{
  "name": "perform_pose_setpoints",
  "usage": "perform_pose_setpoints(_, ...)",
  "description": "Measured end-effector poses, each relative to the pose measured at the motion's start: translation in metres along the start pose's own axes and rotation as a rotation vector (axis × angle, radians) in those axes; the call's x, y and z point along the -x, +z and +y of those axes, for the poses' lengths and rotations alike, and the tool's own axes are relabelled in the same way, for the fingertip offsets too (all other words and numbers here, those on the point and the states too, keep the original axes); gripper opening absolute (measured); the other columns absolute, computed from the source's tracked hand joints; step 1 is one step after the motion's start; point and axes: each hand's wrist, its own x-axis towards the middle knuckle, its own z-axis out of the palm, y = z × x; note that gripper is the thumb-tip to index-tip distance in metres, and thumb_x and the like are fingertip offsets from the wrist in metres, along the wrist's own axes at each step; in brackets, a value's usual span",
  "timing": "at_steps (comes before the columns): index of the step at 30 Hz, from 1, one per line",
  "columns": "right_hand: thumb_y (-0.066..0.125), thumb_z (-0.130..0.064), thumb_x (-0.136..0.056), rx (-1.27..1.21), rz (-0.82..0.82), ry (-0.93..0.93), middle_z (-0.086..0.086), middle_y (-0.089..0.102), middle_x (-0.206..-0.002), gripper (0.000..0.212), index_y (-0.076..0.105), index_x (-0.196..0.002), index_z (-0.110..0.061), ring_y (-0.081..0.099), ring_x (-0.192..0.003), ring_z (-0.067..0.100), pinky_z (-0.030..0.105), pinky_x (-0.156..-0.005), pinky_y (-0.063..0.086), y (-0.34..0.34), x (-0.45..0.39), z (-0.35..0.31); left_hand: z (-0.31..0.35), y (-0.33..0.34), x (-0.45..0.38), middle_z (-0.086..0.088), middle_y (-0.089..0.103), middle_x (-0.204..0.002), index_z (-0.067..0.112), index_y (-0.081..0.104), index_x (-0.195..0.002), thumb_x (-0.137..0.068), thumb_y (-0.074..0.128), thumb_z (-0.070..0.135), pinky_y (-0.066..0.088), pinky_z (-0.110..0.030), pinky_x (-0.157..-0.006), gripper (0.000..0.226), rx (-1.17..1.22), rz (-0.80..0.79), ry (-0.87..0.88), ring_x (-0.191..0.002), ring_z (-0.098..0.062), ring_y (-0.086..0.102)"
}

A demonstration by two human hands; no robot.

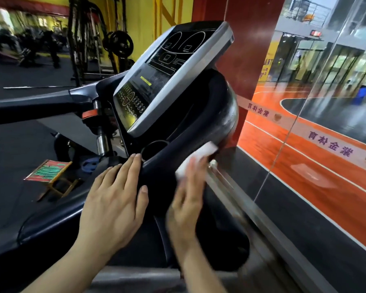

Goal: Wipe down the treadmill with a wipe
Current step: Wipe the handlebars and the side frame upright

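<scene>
While the right hand (187, 199) presses a white wipe (195, 160) flat under straight fingers against the dark shell of the treadmill (209, 115), it is smeared by blur, so whether the thumb hooks the cloth's edge cannot be told. From that hand the wipe pokes out toward one o'clock, its far corner touching the rounded black housing below the console (171, 75). At nine o'clock of the wipe sits the round cup holder (154, 150), and just beside its rim lie the fingertips of the left hand (116, 199), spread wide and flat on the dark panel, holding nothing. A silver handrail (230, 191) runs away toward five o'clock from the wipe. Farther out, at nine o'clock, a small striped folding stool (51, 176) stands on the floor. Off at three o'clock a glass wall (304, 134) shows an orange court.
</scene>
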Motion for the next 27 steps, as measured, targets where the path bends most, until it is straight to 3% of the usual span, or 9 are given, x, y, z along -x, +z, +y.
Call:
perform_pose_setpoints(2,0.044,-0.010,-0.105,0.108,-0.146,-0.207,0.016,0.025,-0.165,0.047,0.041,-0.152,-0.008,0.024,-0.153,0.035,0.050,-0.123,0.024,0.002,0.039,0.001,-0.003,-0.002,0.000,-0.012,0.054,-0.149,0.004,0.040,-0.154,-0.102,0.031,0.035,0.041,-0.045,-0.108,0.061,0.021,-0.009,0.008,-0.128,-0.032,0.054)
perform_pose_setpoints(4,0.044,-0.015,-0.104,0.216,-0.170,-0.320,0.012,0.029,-0.164,0.047,0.042,-0.151,-0.010,0.030,-0.151,0.032,0.054,-0.122,0.026,-0.008,0.023,0.017,-0.007,-0.006,0.000,-0.011,0.053,-0.151,0.006,0.038,-0.155,-0.102,0.031,0.035,0.035,-0.039,-0.113,0.061,0.053,-0.032,0.025,-0.133,-0.027,0.048)
perform_pose_setpoints(8,0.041,-0.012,-0.108,0.159,0.059,-0.024,0.008,0.030,-0.164,0.044,0.042,-0.152,-0.008,0.026,-0.153,0.022,0.054,-0.124,0.021,-0.028,-0.049,0.046,-0.022,-0.013,0.012,-0.008,0.045,-0.156,0.012,0.032,-0.159,-0.102,0.031,0.044,0.037,-0.044,-0.116,0.066,0.036,-0.117,-0.003,-0.140,-0.028,0.045)
perform_pose_setpoints(11,0.040,-0.004,-0.108,0.071,0.072,0.016,0.015,0.029,-0.163,0.045,0.038,-0.152,-0.002,0.020,-0.154,0.027,0.043,-0.126,0.016,-0.019,-0.039,0.038,-0.038,-0.022,0.036,-0.011,0.048,-0.154,0.013,0.034,-0.158,-0.100,0.033,0.056,0.041,-0.049,-0.107,0.072,-0.050,-0.145,-0.124,-0.132,-0.035,0.051)
perform_pose_setpoints(13,0.042,-0.004,-0.106,0.064,-0.017,-0.069,0.021,0.029,-0.162,0.045,0.039,-0.150,0.001,0.021,-0.153,0.035,0.050,-0.124,0.020,-0.005,0.006,0.021,-0.042,-0.026,0.049,-0.012,0.049,-0.153,0.013,0.032,-0.159,-0.100,0.034,0.056,0.038,-0.046,-0.108,0.073,-0.089,-0.158,-0.141,-0.132,-0.036,0.051)
perform_pose_setpoints(17,0.046,-0.017,-0.106,0.228,-0.350,-0.387,0.011,0.025,-0.165,0.050,0.037,-0.155,-0.021,0.026,-0.152,0.032,0.056,-0.121,0.025,0.003,0.078,-0.006,-0.044,-0.027,0.059,-0.017,0.050,-0.151,0.004,0.039,-0.154,-0.096,0.036,0.065,0.036,-0.047,-0.113,0.084,-0.125,-0.177,-0.254,-0.136,-0.035,0.050)
perform_pose_setpoints(19,0.042,-0.020,-0.106,0.311,-0.365,-0.474,0.010,0.032,-0.162,0.046,0.043,-0.152,-0.020,0.029,-0.151,0.028,0.057,-0.121,0.024,-0.002,0.046,-0.011,-0.054,-0.031,0.063,-0.017,0.052,-0.149,0.004,0.042,-0.151,-0.092,0.034,0.073,0.038,-0.048,-0.112,0.091,-0.144,-0.226,-0.313,-0.134,-0.034,0.052)
perform_pose_setpoints(23,0.042,-0.015,-0.099,0.420,-0.268,-0.364,0.011,0.043,-0.156,0.046,0.057,-0.142,-0.011,0.034,-0.149,0.026,0.054,-0.125,0.015,-0.016,-0.047,-0.029,-0.068,-0.037,0.073,-0.009,0.055,-0.148,0.009,0.046,-0.150,-0.092,0.036,0.076,0.041,-0.041,-0.109,0.089,-0.110,-0.253,-0.255,-0.133,-0.028,0.054)
perform_pose_setpoints(27,0.049,-0.015,-0.090,0.385,-0.636,-0.572,0.007,0.055,-0.145,0.045,0.063,-0.133,-0.013,0.043,-0.143,0.025,0.051,-0.125,0.016,0.002,-0.021,-0.074,-0.088,-0.043,0.075,0.004,0.047,-0.156,0.021,0.039,-0.156,-0.085,0.044,0.081,0.032,-0.029,-0.115,0.093,0.010,-0.271,-0.191,-0.141,-0.015,0.044)
